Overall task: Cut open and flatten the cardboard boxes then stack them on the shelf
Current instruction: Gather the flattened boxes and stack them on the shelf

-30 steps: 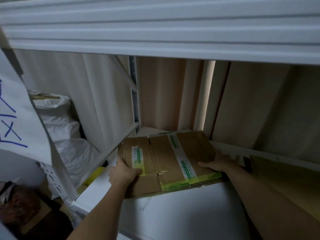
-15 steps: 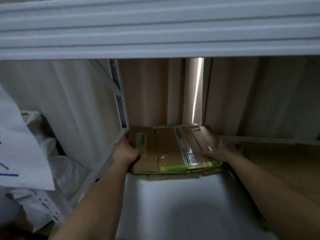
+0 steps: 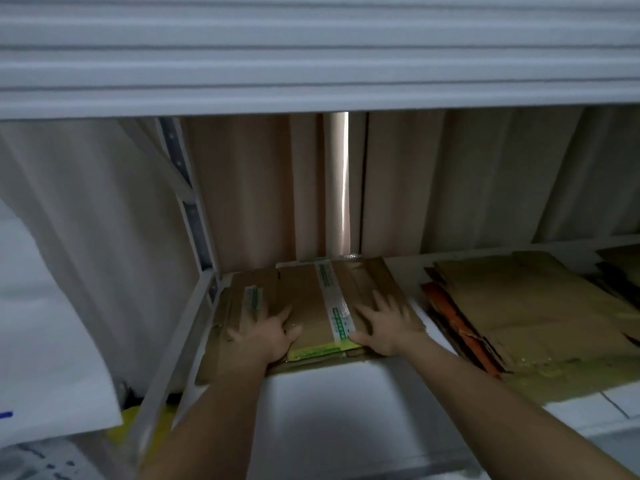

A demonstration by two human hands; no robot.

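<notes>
1. Pretty dim in here, greyish light overall.
2. Beige curtain hanging in long folds across the whole back, with a thin bright strip of daylight showing through a gap in the middle.
3. White metal rack: ribbed upper shelf edge running across the top, perforated upright post at the left.
4. White sheet of paper with a bit of blue marker hanging at far left.
5. Something yellow low down by the rack's left corner, too dark to tell what.
</notes>
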